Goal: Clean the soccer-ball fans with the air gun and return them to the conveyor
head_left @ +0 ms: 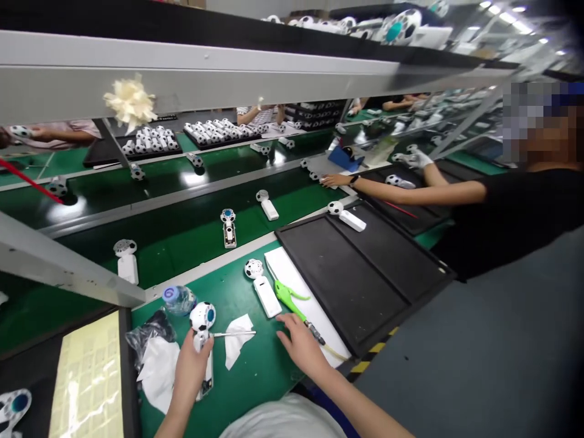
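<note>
My left hand [191, 363] is wrapped round a handheld fan with a football-patterned head [203, 316], whose handle hangs below my fingers and shows dark parts along one edge. A thin metal tool [235, 333] sticks out to the right beside that hand; whether my fingers hold it cannot be made out. Beneath the tool lies a white cloth [237, 350]. My right hand [301, 344] has its fingers apart, close to the lower end of a second white football fan [267, 296] lying on the green bench. To its right is a green air blow gun [289, 299].
A water bottle [179, 300], a dark plastic bag [152, 330] and white wipes [159, 371] lie left. A black tray [365, 274] with one fan stands right. Fans sit on the green conveyor [191, 255] ahead. A metal post [68, 261] slants in. A co-worker's arm [410, 193] reaches in.
</note>
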`<state>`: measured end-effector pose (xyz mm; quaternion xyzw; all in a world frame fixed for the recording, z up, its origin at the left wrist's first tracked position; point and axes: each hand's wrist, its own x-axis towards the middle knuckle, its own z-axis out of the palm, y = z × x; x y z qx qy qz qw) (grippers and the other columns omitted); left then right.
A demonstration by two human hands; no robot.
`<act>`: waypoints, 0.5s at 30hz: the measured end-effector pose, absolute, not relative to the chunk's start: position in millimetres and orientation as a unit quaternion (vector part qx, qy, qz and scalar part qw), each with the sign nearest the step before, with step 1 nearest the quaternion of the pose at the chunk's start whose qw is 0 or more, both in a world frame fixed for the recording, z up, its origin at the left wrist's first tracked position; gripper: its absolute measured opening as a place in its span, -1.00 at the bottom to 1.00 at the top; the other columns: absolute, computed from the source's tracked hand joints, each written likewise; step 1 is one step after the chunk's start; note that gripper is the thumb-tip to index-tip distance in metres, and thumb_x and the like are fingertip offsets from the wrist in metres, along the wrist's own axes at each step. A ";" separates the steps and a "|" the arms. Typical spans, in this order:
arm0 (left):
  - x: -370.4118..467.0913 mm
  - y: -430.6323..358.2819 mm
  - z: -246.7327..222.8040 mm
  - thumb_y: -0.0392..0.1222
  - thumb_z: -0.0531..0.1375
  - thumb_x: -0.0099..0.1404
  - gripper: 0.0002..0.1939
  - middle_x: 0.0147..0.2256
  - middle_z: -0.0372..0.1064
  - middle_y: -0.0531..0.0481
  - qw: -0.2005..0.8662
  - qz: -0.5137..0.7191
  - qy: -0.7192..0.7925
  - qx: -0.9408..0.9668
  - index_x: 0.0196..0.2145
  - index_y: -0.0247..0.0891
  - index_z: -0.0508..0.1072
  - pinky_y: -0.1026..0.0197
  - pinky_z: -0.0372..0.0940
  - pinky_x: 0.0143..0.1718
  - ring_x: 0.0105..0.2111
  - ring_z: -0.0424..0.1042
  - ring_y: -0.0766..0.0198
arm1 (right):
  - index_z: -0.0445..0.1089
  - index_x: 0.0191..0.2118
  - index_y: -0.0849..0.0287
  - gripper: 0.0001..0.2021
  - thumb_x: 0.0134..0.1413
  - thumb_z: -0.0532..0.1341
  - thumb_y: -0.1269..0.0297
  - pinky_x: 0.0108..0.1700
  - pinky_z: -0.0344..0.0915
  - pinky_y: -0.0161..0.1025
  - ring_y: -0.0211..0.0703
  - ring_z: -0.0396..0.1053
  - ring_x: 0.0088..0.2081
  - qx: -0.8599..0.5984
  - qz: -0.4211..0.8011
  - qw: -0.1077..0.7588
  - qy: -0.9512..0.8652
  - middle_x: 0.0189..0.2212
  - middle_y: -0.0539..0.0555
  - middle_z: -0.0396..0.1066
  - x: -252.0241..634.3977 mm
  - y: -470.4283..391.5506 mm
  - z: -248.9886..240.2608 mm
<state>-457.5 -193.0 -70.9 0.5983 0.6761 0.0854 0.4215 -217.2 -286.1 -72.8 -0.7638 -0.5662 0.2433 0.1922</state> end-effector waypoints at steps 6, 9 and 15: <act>-456.4 -191.8 -80.1 0.12 -0.08 0.21 -0.29 0.07 0.17 -0.41 0.384 0.078 0.674 0.627 0.13 -0.51 0.02 -0.03 0.15 0.01 0.06 0.20 -0.13 | 0.29 -0.08 0.24 -0.75 0.14 0.02 0.37 -0.04 0.29 -0.16 -0.10 0.32 -0.10 -0.821 0.187 0.182 -0.508 -0.15 0.17 0.34 -190.9 -282.7 -76.7; -459.2 -197.1 -86.2 0.10 -0.04 0.16 -0.23 0.06 0.14 -0.47 0.350 0.083 0.652 0.668 0.14 -0.61 0.01 -0.03 0.14 0.03 0.09 0.14 -0.17 | 0.23 0.01 0.29 -0.68 0.13 0.02 0.39 0.06 0.17 -0.01 0.07 0.19 0.04 -0.838 0.142 0.156 -0.503 0.00 0.27 0.24 -179.1 -272.1 -78.8; -488.5 -203.7 -108.5 -0.01 -0.10 0.16 -0.32 -0.14 0.34 -0.42 0.246 0.061 0.675 0.693 0.10 -0.61 0.13 0.00 0.27 -0.14 -0.13 0.36 -0.13 | 0.18 0.06 0.33 -0.53 -0.01 0.19 0.40 0.02 0.16 0.12 0.20 0.17 0.05 -0.839 0.119 0.108 -0.519 0.01 0.32 0.26 -171.1 -253.5 -85.3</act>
